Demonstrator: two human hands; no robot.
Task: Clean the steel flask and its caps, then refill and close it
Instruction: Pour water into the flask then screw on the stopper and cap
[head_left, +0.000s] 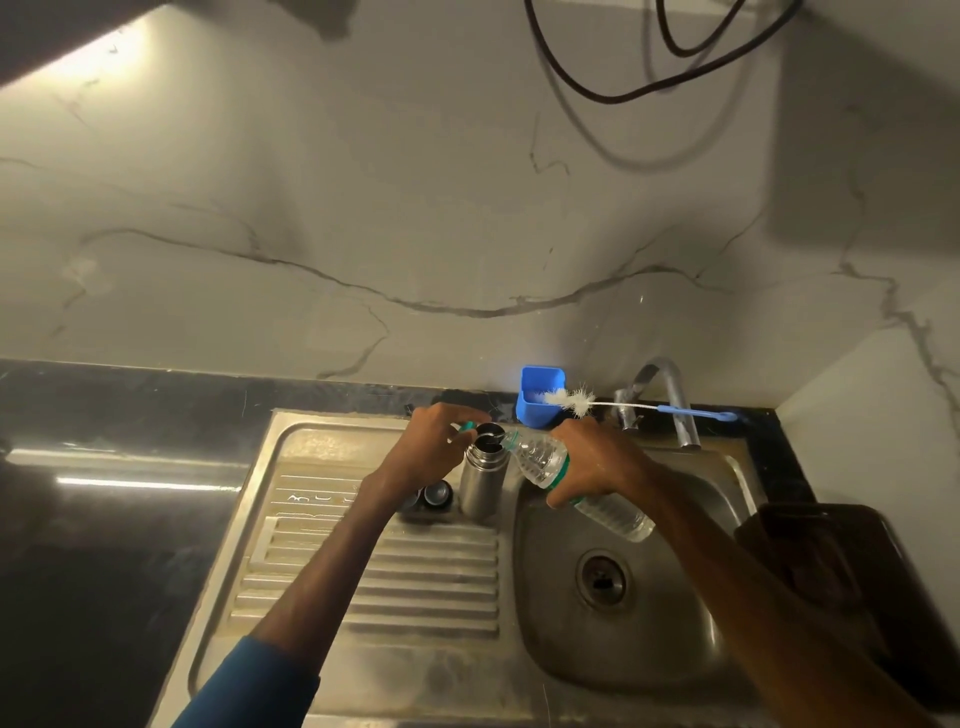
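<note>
"Head view first; where does the steel flask (479, 480) stand?"

"Upright and uncapped on the ribbed drainboard (395, 577), just beside the basin's (675, 623) left edge; a dark cap (438, 493) sits touching or nearly touching its left side, and another dark cup-like cap (491, 430) stands just behind its mouth."

"And the hands?"

"The right hand (592, 462) is wrapped round a clear plastic bottle (613, 512), tilted so that its neck meets the flask's mouth; the left hand (441, 447) is curled near the flask's neck, fingers pinching a small teal piece (467, 426); whether it also touches the flask I cannot tell."

"Behind them?"

"A blue tub (537, 410) against the wall; a white bottle brush (571, 399) lies across its rim, handle towards the tap (670, 395)."
</note>
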